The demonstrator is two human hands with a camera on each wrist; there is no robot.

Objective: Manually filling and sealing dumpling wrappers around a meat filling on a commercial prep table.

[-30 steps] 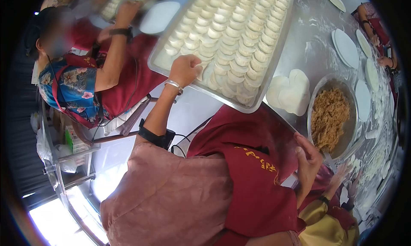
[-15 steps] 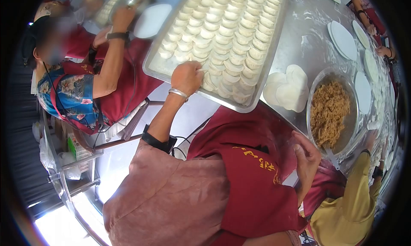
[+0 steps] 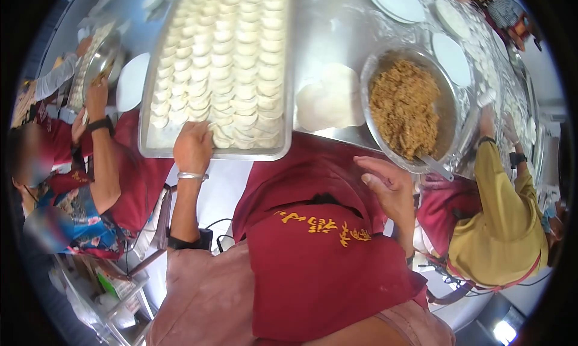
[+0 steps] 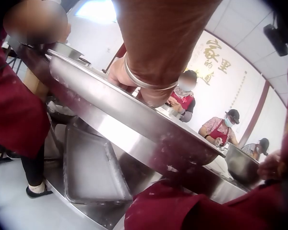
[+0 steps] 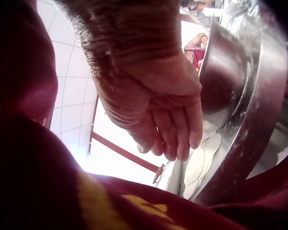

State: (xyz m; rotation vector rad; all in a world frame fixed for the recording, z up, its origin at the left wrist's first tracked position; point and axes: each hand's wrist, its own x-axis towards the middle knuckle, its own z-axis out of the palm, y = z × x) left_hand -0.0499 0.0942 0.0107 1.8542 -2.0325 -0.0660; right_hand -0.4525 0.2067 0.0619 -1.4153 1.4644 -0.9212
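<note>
My left hand [image 3: 192,147] reaches over the near rim of a metal tray [image 3: 223,154] filled with rows of pale dumplings [image 3: 245,63]. Its fingers point down at the front end of a row, right by the dumplings. The back of the hand hides the fingertips, so I cannot tell whether they pinch a dumpling. In the left wrist view the tray's side wall [image 4: 134,122] hides what lies inside. My right hand [image 3: 390,186] hangs in front of the apron with relaxed fingers and holds nothing. Near it are a bowl of brown filling [image 3: 404,108] and flat dough wrappers [image 3: 331,99].
A spoon-like handle [image 3: 436,167] juts over the bowl's near rim. White plates [image 3: 394,3] stand at the table's far right. A person in a floral top [image 3: 66,225] works at the left, another in a mustard sleeve [image 3: 497,225] at the right. A spare tray [image 4: 93,165] lies below.
My left hand, which held a dumpling over the tray, has lowered to the row's front end. The head view has turned, shifting tray and bowl leftward. The right hand stays relaxed.
</note>
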